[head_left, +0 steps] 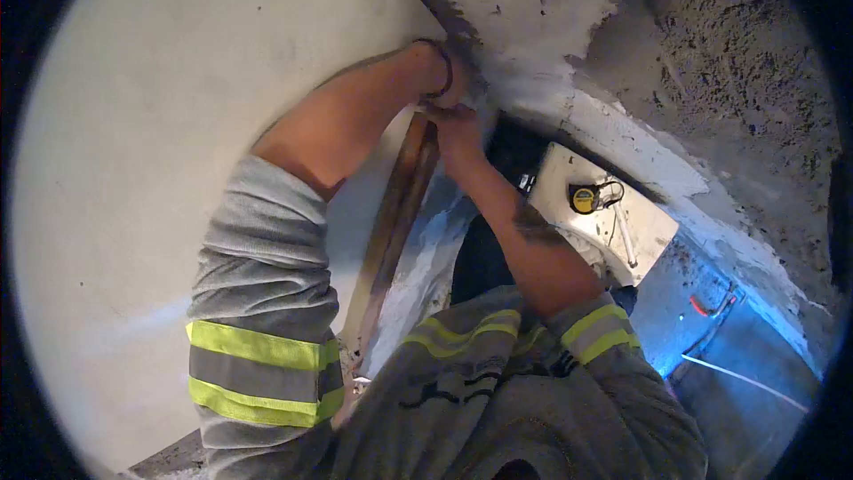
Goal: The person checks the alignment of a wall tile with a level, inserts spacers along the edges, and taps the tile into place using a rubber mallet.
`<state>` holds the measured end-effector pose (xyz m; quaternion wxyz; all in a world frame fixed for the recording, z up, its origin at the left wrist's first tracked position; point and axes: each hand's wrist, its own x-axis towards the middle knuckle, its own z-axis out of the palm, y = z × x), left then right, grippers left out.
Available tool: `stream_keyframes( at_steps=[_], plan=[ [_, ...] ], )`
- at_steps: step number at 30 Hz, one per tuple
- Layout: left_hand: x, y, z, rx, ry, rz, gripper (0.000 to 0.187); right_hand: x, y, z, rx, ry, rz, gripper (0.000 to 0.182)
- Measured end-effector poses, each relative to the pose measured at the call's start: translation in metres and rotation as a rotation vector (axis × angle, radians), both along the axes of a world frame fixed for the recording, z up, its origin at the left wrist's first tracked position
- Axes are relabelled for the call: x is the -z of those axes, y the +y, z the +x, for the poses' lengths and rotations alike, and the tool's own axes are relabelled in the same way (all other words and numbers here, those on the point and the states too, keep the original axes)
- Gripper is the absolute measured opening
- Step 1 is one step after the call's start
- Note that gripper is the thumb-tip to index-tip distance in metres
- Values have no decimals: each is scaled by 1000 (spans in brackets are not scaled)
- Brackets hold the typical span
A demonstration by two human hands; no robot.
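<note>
My left hand point(457, 78), beyond a dark wristband, reaches to the edge of a large pale panel point(160, 124); its fingers are blurred and hidden. Just below it, my right hand point(458, 132) is closed, its fingers curled at the upper end of a long brown wooden strip point(395, 204). What it grips, if anything, I cannot make out. The two hands are close together, perhaps touching. The strip runs down along the panel's right side toward my body.
On the right, a pale board point(569, 180) carries a yellow and black tape measure point(584, 199) and a thin white stick point(626, 236). Rough plastered wall point(702, 80) curves around it. A red-handled tool point(700, 306) and a white cable point(742, 380) lie lower right in blue light.
</note>
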<state>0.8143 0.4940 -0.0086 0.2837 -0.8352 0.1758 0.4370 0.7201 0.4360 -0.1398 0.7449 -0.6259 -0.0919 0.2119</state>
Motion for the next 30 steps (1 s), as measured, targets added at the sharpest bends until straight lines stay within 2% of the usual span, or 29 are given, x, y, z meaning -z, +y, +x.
stream_keyframes(
  at_steps=[2, 5, 7, 8, 10, 11, 14, 17, 20, 22, 23, 25, 29, 30],
  plan=[
    [-4, -1, 4, 26, -42, 13, 39, -8, 1, 4, 27, -54, -69, 25],
    [13, 11, 7, -64, -5, -2, 42, 10, 12, -1, 121, -168, -23, 26],
    [13, 12, 5, 109, -76, -98, 41, 23, 14, -3, 182, -450, -227, 27],
    [11, 14, 9, 112, -81, -90, 41, 27, 17, 1, 187, -454, -219, 27],
    [-26, -10, 2, -31, -32, -27, 38, 31, 13, 7, 93, -252, 35, 25],
    [-25, -5, 7, -30, -33, -18, 38, 28, 9, 12, 66, -183, 121, 25],
    [-11, -3, 3, -3, 4, -146, 34, 5, -15, 8, -77, -264, -109, 20],
    [-25, -10, 1, 33, -34, -95, 32, 20, 2, 7, 51, -141, 67, 17],
    [-20, -9, 3, 29, -34, -47, 33, 29, 8, 7, 19, -48, 53, 18],
    [-12, -4, 5, -122, 49, -49, 44, 18, 2, 0, -46, -68, -68, 16],
    [-6, -5, 2, -122, 55, -56, 44, 12, -1, -4, -67, -73, -112, 17],
    [-25, -14, 7, 82, 37, -53, 37, 29, 9, -3, 31, -140, -85, 15],
    [-53, -26, 5, 134, 92, -72, 40, 15, 1, 6, 53, -270, 90, 17],
    [-53, -23, 5, 136, 67, -69, 40, -14, -11, 12, -49, 115, 144, 17]
  ],
)
